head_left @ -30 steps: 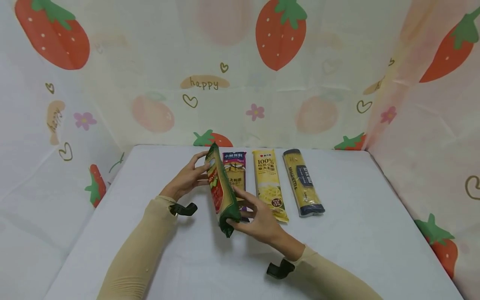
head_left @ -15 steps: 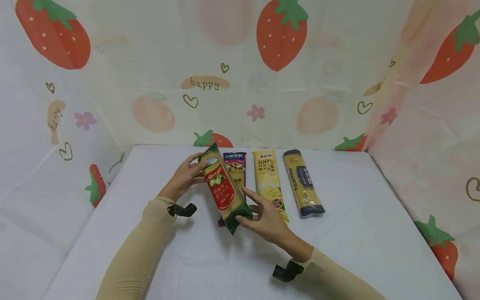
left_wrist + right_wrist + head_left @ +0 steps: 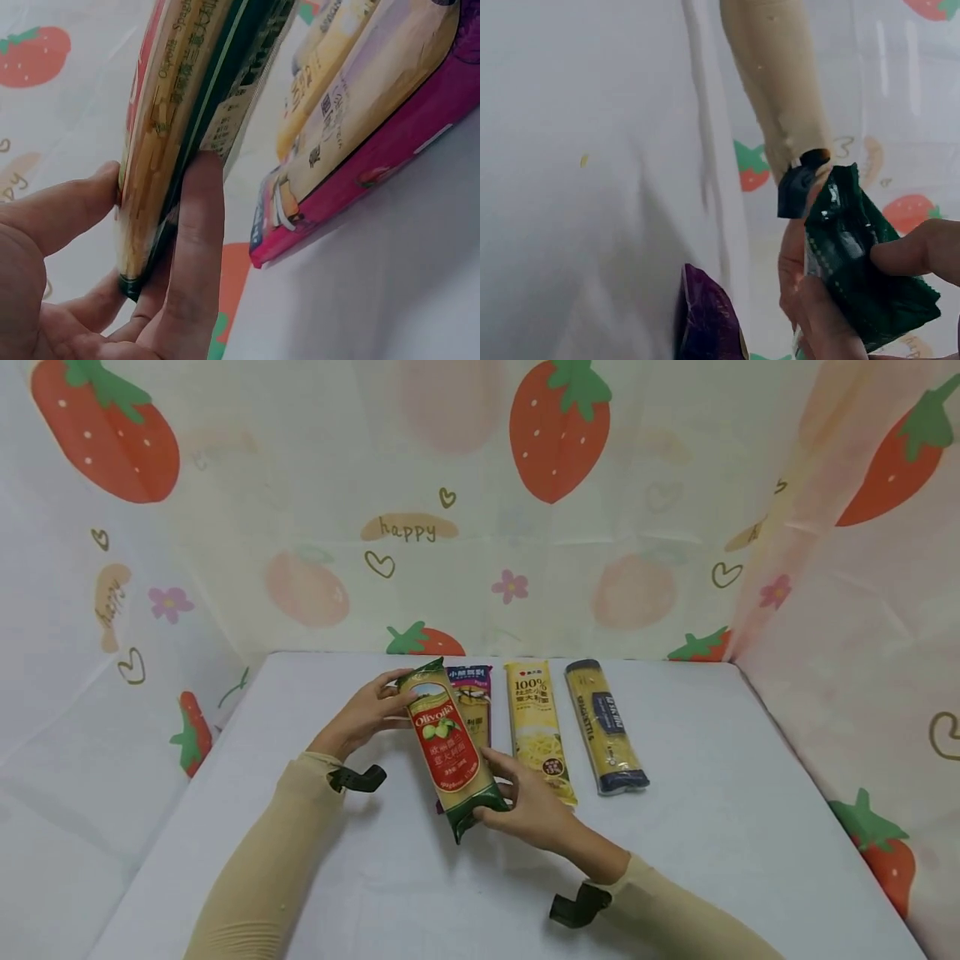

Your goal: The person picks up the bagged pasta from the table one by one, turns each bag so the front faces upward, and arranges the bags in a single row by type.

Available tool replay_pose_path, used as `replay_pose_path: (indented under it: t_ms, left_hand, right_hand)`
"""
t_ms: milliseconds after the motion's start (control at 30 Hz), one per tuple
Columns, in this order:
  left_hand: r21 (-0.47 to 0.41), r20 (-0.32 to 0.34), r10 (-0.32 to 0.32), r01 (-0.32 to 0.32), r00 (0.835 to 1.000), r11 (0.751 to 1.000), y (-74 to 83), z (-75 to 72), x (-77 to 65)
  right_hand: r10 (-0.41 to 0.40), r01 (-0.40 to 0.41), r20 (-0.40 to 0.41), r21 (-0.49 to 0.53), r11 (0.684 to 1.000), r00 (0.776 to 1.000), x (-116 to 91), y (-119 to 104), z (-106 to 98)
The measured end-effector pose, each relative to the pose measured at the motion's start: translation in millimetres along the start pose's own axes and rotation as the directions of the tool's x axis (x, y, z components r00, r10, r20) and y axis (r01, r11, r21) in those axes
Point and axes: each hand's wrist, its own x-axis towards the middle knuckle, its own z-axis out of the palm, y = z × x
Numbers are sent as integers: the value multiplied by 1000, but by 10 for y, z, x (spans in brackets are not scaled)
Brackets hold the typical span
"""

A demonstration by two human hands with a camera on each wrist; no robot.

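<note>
Both hands hold a green spaghetti packet (image 3: 448,747) with a red "Olivoila" label, tilted and raised over the table. My left hand (image 3: 363,717) pinches its far end; in the left wrist view the thumb lies on one face and the fingers (image 3: 199,240) on the other. At the near end, my right hand (image 3: 534,806) pinches the green end, thumb on the wrapper in the right wrist view. Behind it lies a purple pasta packet (image 3: 478,702), partly hidden by the held one.
A yellow pasta packet (image 3: 536,718) and a blue-ended spaghetti packet (image 3: 606,727) lie in a row to the right on the white table (image 3: 720,843). A strawberry-print curtain (image 3: 465,552) encloses the back and sides.
The green packet has turned from nearly edge-on so that its red label faces up to the head camera. My right hand has shifted slightly right; both hands keep their grip.
</note>
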Motion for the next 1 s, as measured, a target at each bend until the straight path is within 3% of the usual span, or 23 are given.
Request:
replay_pose_path:
  t_ms: [233, 433, 667, 1000]
  left_hand:
    - [27, -3, 21, -21, 1000, 999, 20, -18, -7]
    - [75, -30, 18, -15, 999, 997, 53, -32, -11]
    - [89, -61, -6, 11, 998, 996, 53, -65, 12]
    - [118, -116, 10, 4, 993, 993, 43, -135, 75]
  right_hand:
    - [33, -46, 102, 123, 991, 994, 31, -22, 53]
    - [7, -25, 139, 132, 991, 990, 70, 3, 87]
    - [2, -9, 72, 99, 995, 997, 180, 80, 200]
    - [-10, 11, -19, 56, 998, 1000, 386, 95, 433]
